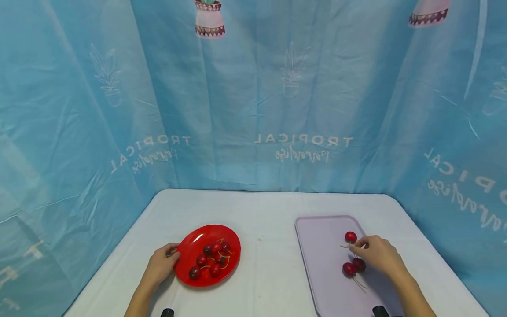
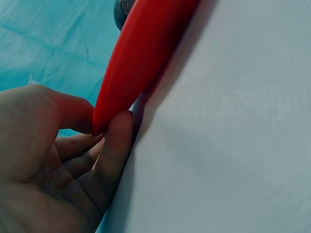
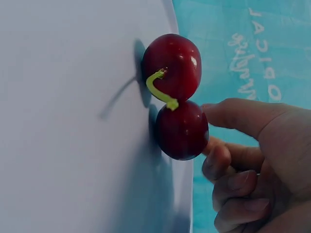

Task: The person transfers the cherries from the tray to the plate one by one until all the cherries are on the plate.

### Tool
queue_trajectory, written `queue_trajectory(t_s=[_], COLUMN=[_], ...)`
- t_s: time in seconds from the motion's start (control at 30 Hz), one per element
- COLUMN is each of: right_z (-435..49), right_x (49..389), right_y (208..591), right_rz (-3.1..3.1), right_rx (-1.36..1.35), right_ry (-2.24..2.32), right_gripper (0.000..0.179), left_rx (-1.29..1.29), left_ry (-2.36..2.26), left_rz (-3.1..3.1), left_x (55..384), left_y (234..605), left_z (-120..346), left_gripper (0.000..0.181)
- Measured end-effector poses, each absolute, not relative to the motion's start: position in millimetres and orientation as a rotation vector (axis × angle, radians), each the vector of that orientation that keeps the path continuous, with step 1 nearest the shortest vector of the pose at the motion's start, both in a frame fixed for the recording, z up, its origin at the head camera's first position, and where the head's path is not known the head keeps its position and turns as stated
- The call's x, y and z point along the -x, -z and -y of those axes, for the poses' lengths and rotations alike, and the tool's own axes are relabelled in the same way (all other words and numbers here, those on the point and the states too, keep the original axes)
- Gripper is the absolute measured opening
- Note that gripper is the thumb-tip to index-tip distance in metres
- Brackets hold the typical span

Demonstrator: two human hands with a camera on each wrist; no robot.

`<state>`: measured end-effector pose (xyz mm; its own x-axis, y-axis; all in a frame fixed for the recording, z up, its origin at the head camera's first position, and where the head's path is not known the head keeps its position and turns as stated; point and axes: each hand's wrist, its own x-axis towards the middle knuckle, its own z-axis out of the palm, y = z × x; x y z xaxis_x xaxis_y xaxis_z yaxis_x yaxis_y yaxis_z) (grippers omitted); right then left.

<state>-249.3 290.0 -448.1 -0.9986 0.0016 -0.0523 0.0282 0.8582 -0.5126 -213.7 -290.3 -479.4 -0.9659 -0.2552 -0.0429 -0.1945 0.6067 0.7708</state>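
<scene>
My left hand (image 1: 160,264) pinches the near-left rim of a round red plate (image 1: 186,255), seen edge-on as the red plate (image 2: 131,68) in the left wrist view. Several dark red cherries (image 1: 215,270) with stems lie in the plate. Over the lilac tray (image 1: 321,264), my right hand (image 1: 378,255) reaches down with its fingertips close beside a cherry (image 1: 350,237). Two more cherries (image 1: 349,269) lie just on the near side of those fingers. In the right wrist view, the nearer cherry (image 3: 182,131) hides the fingertips, so any grip there is unclear.
A white tabletop (image 1: 269,246) carries both the plate and the tray, with a gap between them. Blue printed curtains (image 1: 253,110) hang behind the table and along both sides.
</scene>
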Motion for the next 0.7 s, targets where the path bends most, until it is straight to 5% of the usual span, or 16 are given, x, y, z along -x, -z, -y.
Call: queue_trajectory(t_s=[0.7], right_z=[-285.8], right_x=[244.4], right_y=[452.5], right_rz=[-2.94], right_rx=[-0.057], right_ry=[0.736], right_gripper=[0.019], left_rx=[-0.416], left_ry=[1.328], left_rz=[2.745], left_x=[215.2], left_y=[485.1], left_z=[291.5], left_gripper=[0.04])
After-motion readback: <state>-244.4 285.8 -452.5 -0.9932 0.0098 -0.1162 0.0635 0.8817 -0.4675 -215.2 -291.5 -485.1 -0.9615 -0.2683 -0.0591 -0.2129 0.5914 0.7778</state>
